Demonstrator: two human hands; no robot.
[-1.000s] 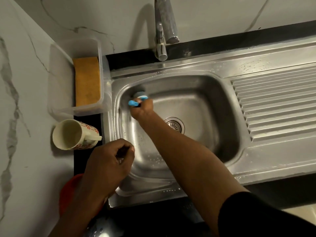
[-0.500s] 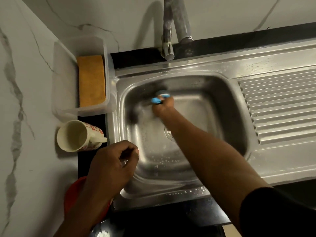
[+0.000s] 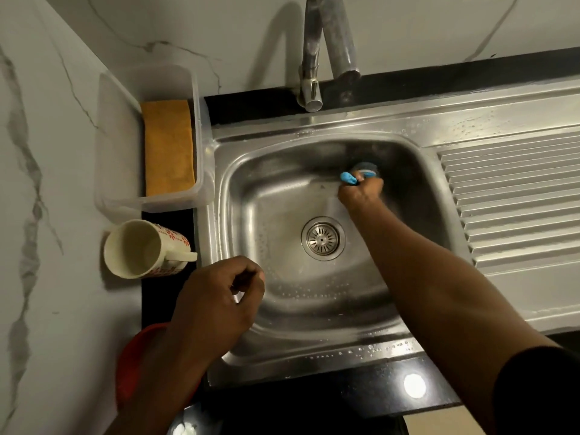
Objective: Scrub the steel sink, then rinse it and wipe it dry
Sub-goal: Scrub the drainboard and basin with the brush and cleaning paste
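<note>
We see a steel sink [image 3: 345, 128] with a deep basin, rounded at the corners. A round slotted drain [image 3: 323, 238] sits in the middle of its floor, and a ribbed draining board [image 3: 518, 199] runs off to the right. The rim and the near slope of the basin are speckled with water drops. Toward the far right corner of the basin, a scrubber [image 3: 361, 172] with a bright blue handle and a dark grey round pad is against the back wall, gripped in our right hand [image 3: 361, 193], with the blue handle end sticking out to the left.
</note>
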